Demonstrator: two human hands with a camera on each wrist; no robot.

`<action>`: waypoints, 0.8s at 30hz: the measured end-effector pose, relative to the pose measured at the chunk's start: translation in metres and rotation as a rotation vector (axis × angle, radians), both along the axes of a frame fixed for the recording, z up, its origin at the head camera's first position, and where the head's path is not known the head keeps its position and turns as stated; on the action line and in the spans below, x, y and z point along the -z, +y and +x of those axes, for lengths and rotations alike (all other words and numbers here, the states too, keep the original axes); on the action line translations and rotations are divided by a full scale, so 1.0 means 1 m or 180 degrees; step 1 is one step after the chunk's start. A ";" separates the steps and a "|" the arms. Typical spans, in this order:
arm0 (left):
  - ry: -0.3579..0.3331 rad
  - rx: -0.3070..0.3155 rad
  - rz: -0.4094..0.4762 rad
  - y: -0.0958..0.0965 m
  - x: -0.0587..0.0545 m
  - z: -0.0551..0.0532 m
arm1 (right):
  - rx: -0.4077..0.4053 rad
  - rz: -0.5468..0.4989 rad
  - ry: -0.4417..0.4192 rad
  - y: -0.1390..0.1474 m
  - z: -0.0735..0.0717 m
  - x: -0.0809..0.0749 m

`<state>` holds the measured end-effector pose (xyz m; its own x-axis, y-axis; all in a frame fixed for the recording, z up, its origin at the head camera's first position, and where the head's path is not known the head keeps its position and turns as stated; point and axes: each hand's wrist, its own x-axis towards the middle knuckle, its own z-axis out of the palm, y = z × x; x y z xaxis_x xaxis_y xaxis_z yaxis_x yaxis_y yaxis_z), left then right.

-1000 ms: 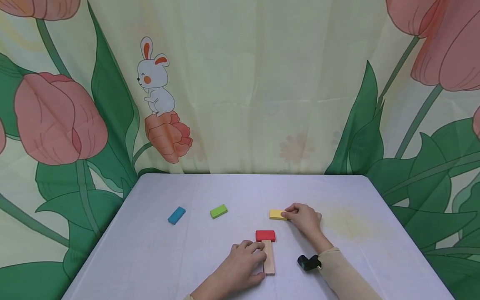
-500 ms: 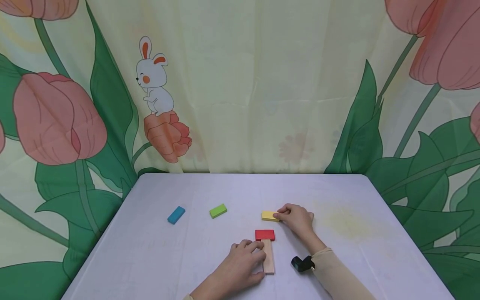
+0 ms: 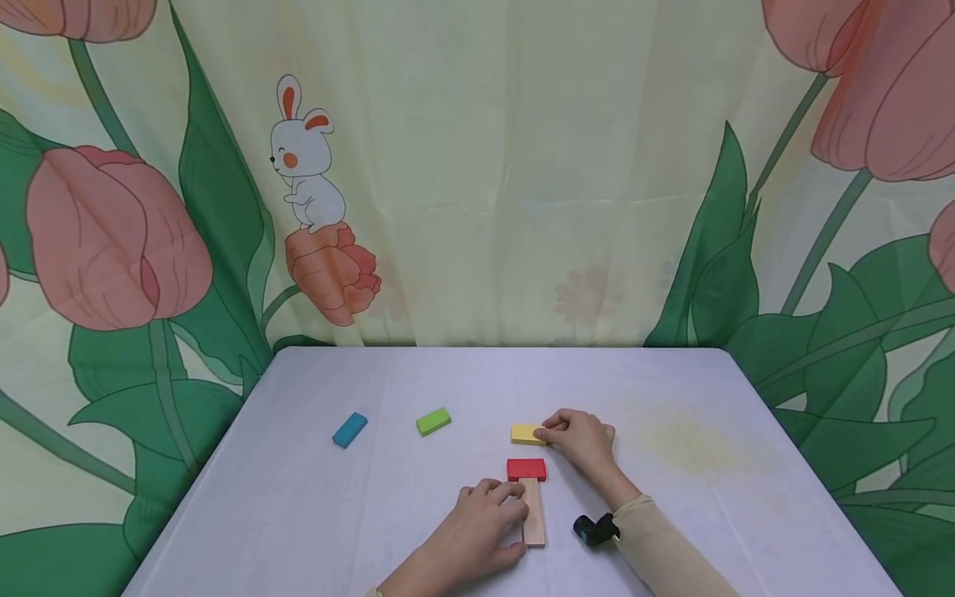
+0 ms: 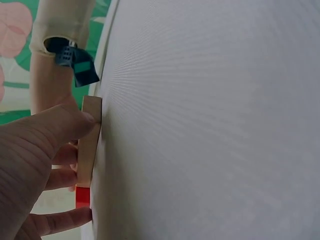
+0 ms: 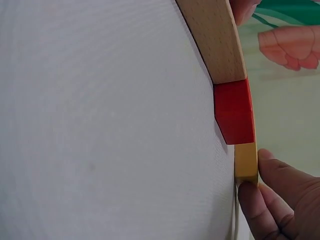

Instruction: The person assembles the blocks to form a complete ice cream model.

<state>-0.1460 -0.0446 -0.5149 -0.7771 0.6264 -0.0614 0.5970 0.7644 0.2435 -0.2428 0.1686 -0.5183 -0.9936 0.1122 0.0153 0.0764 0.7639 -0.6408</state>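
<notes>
My right hand (image 3: 584,441) pinches the right end of a yellow block (image 3: 525,434) between thumb and fingers. The yellow block lies flat just beyond a red block (image 3: 525,469); a narrow strip of cloth shows between them in the head view. Nearer me, a longer plain wooden block (image 3: 533,518) meets the red block's middle, forming a T. My left hand (image 3: 483,526) holds the wooden block from its left side. In the left wrist view its thumb rests at the near end of the wooden block (image 4: 89,140), and a finger reaches beside the red block (image 4: 83,197).
A green block (image 3: 433,421) lies slanted farther left, and a blue block (image 3: 349,430) lies beyond it. All rest on a white-covered table (image 3: 283,514). A black wrist camera (image 3: 594,531) sticks out from the right sleeve. A printed curtain (image 3: 462,166) hangs behind the table.
The right hand has slid the yellow block leftward and slightly nearer, until it lies behind the red block. The left hand and the other blocks have stayed put.
</notes>
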 end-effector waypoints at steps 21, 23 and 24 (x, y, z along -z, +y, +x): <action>-0.0263 -0.0019 0.0768 -0.013 0.000 -0.001 | -0.0004 -0.0799 -0.0176 0.013 0.016 -0.007; -0.0297 0.0007 0.1035 -0.014 -0.001 -0.005 | -0.0026 -0.0922 -0.0302 0.013 0.020 -0.008; -0.0339 -0.0009 0.1171 -0.015 -0.002 -0.007 | -0.0035 -0.0995 -0.0354 0.013 0.022 -0.009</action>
<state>-0.1533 -0.0593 -0.5131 -0.7802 0.6195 0.0869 0.5517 0.6159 0.5625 -0.2204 0.1816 -0.5095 -0.9884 0.0835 -0.1268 0.1518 0.5327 -0.8326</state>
